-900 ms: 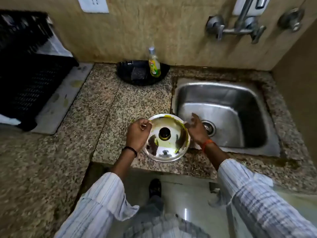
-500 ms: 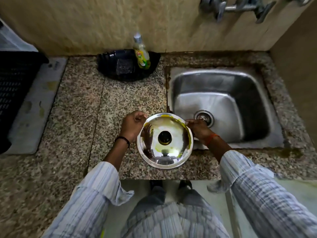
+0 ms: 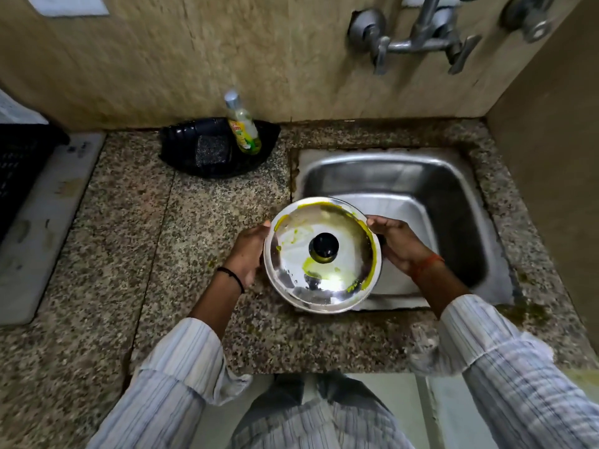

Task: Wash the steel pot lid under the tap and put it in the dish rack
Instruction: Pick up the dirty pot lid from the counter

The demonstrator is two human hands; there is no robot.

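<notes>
The steel pot lid (image 3: pixel 327 280) is round and shiny, with a black knob in the middle and yellow-green smears along its rim. It is held above the counter's edge, partly over the left side of the sink (image 3: pixel 453 189). My left hand (image 3: pixel 249 254) grips its left rim and my right hand (image 3: pixel 397 244) grips its right rim. The tap (image 3: pixel 421 37) is on the wall above the sink, with no water running. The black dish rack (image 3: pixel 19 163) shows at the far left edge.
A black tray (image 3: pixel 181 147) by the wall holds a scrub pad (image 3: pixel 212 150) and a bottle of dish soap (image 3: pixel 241 128). A pale board (image 3: pixel 42 228) lies under the rack. Speckled granite counter (image 3: pixel 129 238) surrounds the sink.
Both hands have lifted the lid off the counter and carried it right, so it now overhangs the sink. The camera has tilted up toward the tap.
</notes>
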